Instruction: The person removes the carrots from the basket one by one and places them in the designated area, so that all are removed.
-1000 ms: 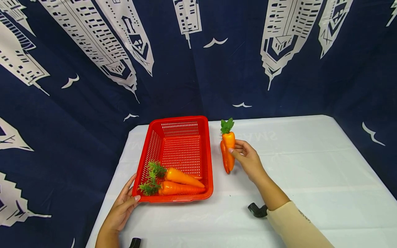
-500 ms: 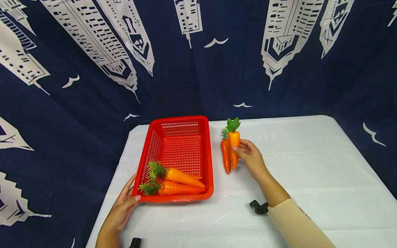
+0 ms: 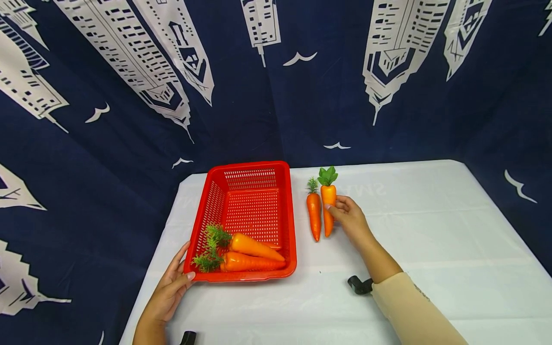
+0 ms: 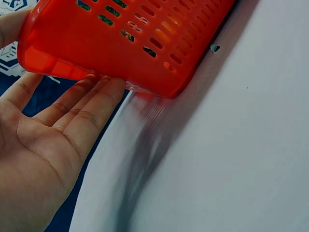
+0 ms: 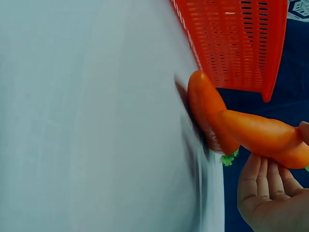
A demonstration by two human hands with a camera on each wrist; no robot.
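Observation:
My right hand (image 3: 352, 224) pinches an orange carrot (image 3: 328, 203) with broad green leaves, thumb on one side and fingers on the other. In the right wrist view this carrot (image 5: 265, 134) is above the table. Just left of it a darker orange carrot (image 3: 314, 215) with feathery green tops lies on the table. A red plastic basket (image 3: 292, 225) stands further left, gripped at its near left corner by my left hand (image 3: 170, 290), thumb on the rim and fingers underneath. Inside, an orange carrot (image 3: 254, 246) and a redder one (image 3: 250, 262) lie side by side at the near end.
A white cloth covers the table (image 3: 431, 230). Behind it hangs a dark blue curtain (image 3: 302, 110) printed with white buildings and birds. One black fitting (image 3: 359, 285) shows by my right forearm, another black piece (image 3: 188, 338) by my left wrist.
My right hand has moved a little right with the leafy carrot, opening a gap between it and the darker carrot. The left hand and the basket have stayed put.

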